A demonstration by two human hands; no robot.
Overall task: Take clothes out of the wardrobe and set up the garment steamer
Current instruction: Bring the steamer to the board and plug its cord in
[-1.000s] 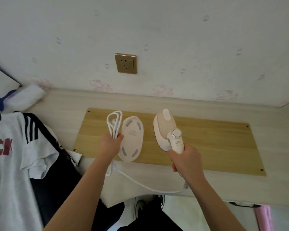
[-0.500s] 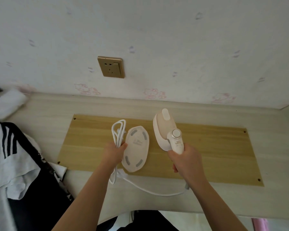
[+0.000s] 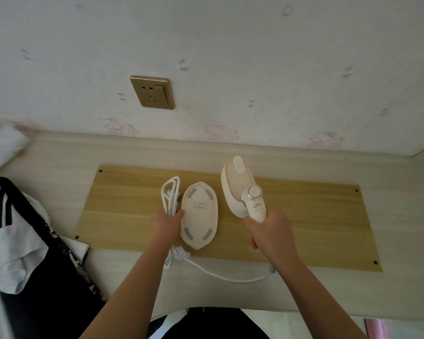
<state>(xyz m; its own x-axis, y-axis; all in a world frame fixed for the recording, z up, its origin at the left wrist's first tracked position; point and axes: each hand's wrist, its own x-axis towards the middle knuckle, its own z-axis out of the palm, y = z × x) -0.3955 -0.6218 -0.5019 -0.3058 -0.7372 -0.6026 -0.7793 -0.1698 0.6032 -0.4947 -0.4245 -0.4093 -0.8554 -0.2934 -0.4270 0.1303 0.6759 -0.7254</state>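
Observation:
My right hand (image 3: 269, 228) grips the handle of a white and pink handheld garment steamer (image 3: 240, 189), its head pointing away over a yellow wooden board (image 3: 304, 216). My left hand (image 3: 167, 222) is closed around the bundled white power cord (image 3: 170, 196). Between my hands a white oval base plate (image 3: 199, 215) lies flat on the board. The loose cord runs from my left hand along the desk to below my right wrist. A white shirt with black stripes and a dark garment (image 3: 17, 241) lie at the left edge.
A gold wall socket (image 3: 152, 92) sits on the wall above the light wooden desk (image 3: 230, 289). A blurred white object (image 3: 3, 148) is at the far left by the wall. A pink item (image 3: 375, 329) shows below the desk edge at bottom right.
The view has shifted right, so the clothes sit further left in frame. Both hands keep their grips and stay nearly still over the board.

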